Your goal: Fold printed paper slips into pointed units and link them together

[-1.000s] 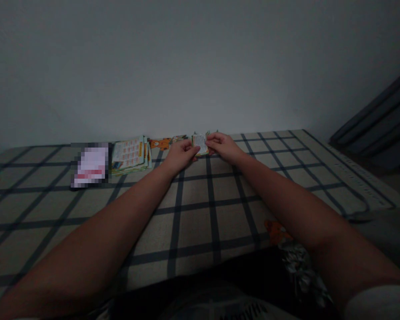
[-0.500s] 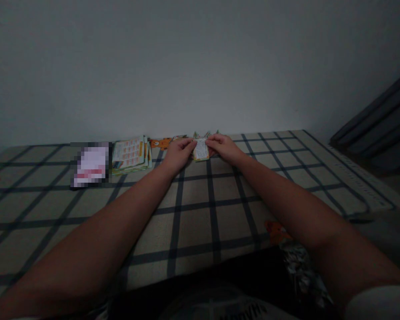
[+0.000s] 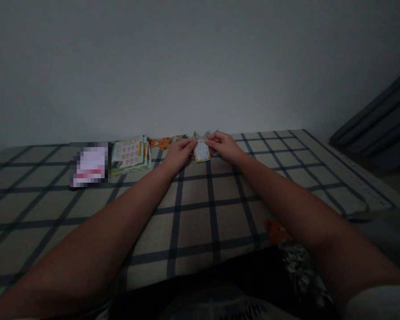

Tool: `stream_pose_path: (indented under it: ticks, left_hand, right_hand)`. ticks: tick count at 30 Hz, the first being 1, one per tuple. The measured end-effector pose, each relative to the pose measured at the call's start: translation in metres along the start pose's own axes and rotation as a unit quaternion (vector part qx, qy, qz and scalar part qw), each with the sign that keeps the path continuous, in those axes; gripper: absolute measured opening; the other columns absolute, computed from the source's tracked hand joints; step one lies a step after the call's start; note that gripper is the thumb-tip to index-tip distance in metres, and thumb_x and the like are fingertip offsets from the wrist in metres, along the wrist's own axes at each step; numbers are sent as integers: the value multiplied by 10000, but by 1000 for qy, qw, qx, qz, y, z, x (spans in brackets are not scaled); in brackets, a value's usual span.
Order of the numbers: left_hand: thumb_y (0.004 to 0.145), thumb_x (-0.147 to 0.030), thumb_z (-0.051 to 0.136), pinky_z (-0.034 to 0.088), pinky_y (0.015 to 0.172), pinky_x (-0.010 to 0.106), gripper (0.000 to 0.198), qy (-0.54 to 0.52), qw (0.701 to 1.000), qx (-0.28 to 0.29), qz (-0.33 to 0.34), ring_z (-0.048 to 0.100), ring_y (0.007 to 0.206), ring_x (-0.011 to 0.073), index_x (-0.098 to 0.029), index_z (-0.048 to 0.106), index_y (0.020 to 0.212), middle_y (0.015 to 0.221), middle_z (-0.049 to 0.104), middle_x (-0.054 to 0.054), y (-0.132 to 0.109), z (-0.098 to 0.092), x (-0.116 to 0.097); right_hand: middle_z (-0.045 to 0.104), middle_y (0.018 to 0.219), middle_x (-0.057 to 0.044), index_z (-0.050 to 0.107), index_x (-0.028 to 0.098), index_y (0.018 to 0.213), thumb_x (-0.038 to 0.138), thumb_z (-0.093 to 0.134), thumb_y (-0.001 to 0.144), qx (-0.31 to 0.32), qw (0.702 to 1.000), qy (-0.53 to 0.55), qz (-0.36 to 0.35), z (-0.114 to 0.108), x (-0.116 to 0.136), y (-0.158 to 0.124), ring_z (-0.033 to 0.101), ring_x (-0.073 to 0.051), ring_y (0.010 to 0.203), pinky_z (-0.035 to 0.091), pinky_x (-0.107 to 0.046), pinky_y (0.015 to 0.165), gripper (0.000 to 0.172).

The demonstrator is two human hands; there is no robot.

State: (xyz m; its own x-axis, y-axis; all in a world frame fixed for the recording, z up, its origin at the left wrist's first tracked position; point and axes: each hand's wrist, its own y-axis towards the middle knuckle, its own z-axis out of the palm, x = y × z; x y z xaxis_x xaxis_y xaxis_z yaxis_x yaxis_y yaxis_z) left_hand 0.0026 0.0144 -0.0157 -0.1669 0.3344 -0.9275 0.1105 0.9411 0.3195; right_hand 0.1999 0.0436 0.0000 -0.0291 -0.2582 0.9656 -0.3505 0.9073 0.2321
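Head view, centre of frame: left hand [image 3: 177,153] and right hand [image 3: 224,146] pinch a small card [image 3: 202,151] between them, fingertips clamped on its edges. Booklets [image 3: 130,154] lie left of it on the checked cloth [image 3: 193,209], seemingly stacked.

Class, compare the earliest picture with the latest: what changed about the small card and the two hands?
The small card now hangs slightly lower. The left hand and right hand slid their grip from its sides to its top edge, without letting go. The booklet stack and checked sheet stayed put.
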Motion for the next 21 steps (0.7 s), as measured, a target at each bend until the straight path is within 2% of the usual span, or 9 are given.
stream_pose_path:
  ticks: [5,10,15,21]
  left_hand:
    - [850,-603,667,457,654,275,427,40,999,-6,36,571,695,161,-186,756,865,754,672,15,2,-2,3]
    - [815,-607,698,465,618,274,421,33,999,7,5,580,673,169,-195,764,871,771,700,24,1,-3,3]
    - [814,-490,701,485,634,277,299,23,1000,-7,-11,597,676,168,-195,754,823,748,696,20,-1,-1,2]
    - [817,-439,739,503,699,290,251,38,999,-1,14,627,709,169,-188,755,813,782,736,34,-2,-1,-3]
  right_hand:
    - [683,699,23,639,188,848,238,731,921,20,999,17,19,1,-1,0,628,-98,603,548,-211,618,128]
    - [662,686,30,627,189,805,191,741,888,-1,1000,0,13,2,4,-2,596,-94,599,523,-198,591,141]
    - [658,723,13,642,185,812,180,742,884,13,1000,-19,19,3,8,-5,588,-111,621,517,-228,602,123]
    - [657,728,8,659,177,813,191,750,868,19,1000,-16,9,4,5,-5,606,-125,656,526,-242,632,107]
